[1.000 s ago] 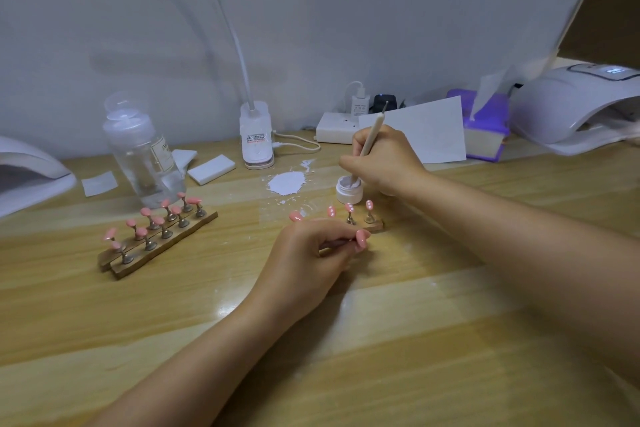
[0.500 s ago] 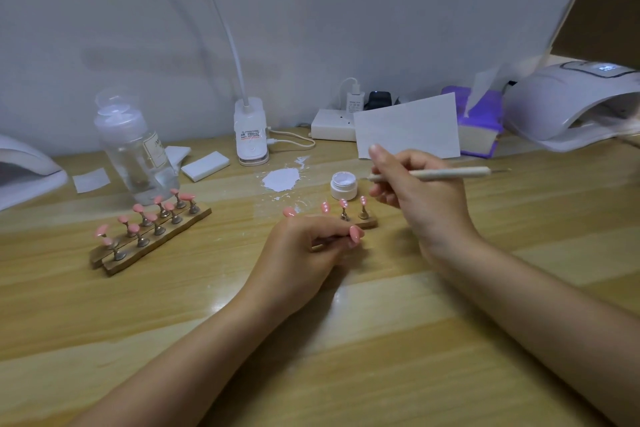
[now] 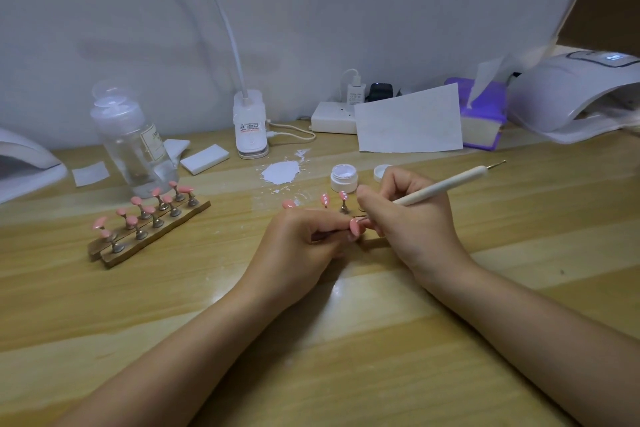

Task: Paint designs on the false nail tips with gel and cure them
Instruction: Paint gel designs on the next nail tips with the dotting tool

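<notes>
My left hand (image 3: 304,246) pinches a small stand with a pink nail tip (image 3: 354,226) on it, just above the table. My right hand (image 3: 408,222) grips a white dotting pen (image 3: 446,186) like a pencil, its lower point at that nail tip. Behind my hands, two pink tips with white dots (image 3: 325,199) stand on pegs of a wooden holder that my hands mostly hide. An open white gel jar (image 3: 343,177) sits just beyond them, its lid (image 3: 380,171) beside it. A second wooden holder (image 3: 149,229) with several pink tips lies to the left.
A clear liquid bottle (image 3: 133,146) stands behind the left holder. A white gel smear (image 3: 280,172) marks the table. Curing lamps sit at far right (image 3: 571,94) and far left (image 3: 24,163). A desk lamp base (image 3: 251,125), power strip (image 3: 332,121), paper sheet (image 3: 408,120) and purple tissue box (image 3: 485,114) line the back.
My right hand lifted the pen out of the gel jar, swung it sideways, then brought its point down to the nail tip held by my left hand.
</notes>
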A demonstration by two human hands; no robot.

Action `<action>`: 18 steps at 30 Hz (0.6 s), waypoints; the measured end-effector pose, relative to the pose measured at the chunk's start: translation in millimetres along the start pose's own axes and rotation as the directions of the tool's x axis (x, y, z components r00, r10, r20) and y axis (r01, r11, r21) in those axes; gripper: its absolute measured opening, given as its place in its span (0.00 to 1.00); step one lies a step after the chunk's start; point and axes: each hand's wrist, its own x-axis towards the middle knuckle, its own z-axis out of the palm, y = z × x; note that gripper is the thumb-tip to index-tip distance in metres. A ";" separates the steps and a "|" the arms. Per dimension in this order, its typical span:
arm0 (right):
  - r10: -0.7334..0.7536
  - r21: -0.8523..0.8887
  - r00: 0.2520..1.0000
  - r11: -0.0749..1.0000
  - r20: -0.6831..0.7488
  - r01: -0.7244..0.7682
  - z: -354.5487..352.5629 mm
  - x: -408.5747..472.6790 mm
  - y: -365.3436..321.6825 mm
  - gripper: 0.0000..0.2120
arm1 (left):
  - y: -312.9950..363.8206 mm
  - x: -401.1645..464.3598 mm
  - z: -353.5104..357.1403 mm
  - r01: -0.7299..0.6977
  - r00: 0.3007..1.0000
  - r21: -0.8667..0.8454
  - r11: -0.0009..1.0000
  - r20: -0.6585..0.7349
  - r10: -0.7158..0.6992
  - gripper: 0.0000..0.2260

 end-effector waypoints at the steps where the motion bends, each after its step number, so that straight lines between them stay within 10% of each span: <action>1: 0.005 0.007 1.000 1.000 0.009 -0.005 -0.1 0.6 0.2 0.20 | -0.2 0.1 0.2 -0.002 1.000 0.000 1.000 0.005 0.002 0.08; 18: 0.012 -0.011 1.000 1.000 0.025 -0.012 -0.1 0.0 -1.0 0.18 | 4.0 -0.2 0.8 -0.041 0.999 0.073 0.997 -0.010 0.042 0.07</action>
